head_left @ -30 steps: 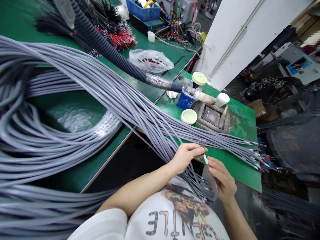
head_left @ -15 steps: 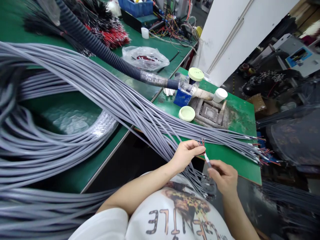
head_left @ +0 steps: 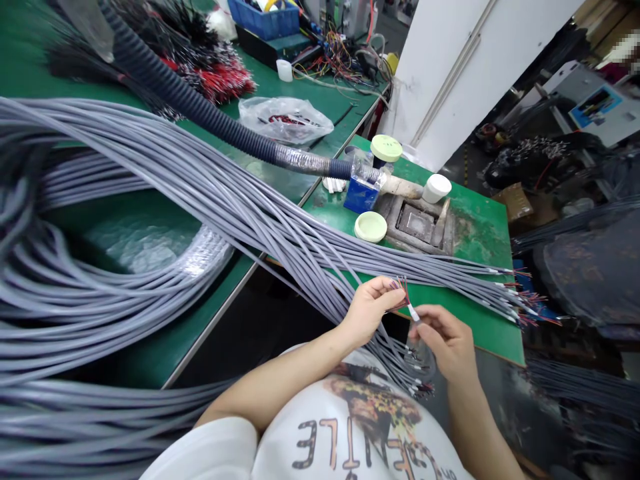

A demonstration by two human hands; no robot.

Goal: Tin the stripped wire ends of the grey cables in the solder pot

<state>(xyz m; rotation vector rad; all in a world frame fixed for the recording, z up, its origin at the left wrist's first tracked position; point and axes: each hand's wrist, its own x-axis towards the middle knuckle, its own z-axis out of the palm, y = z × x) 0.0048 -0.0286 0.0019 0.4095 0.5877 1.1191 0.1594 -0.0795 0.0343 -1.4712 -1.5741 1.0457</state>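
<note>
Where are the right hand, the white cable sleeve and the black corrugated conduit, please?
Right hand (head_left: 444,340), head view, back of the hand.
White cable sleeve (head_left: 413,313), head view, its middle.
Black corrugated conduit (head_left: 190,110), head view, middle of its length.

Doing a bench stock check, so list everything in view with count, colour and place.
grey sheathed cables: many, grey, long bundle sweeping across the benches
benches: two visible, green, under everything listed
corrugated conduit: one, black, silver-taped near its end, far bench
wire bunches: several, red and black, far bench
plastic bag: one, clear, far bench
crate: one, blue, far end
box: one, blue, near bench
lids: two, pale green, near bench
pot: one, white, near bench
left hand: one, holding cable ends with coloured cores
right hand: one, fingers at a white sleeve
</note>
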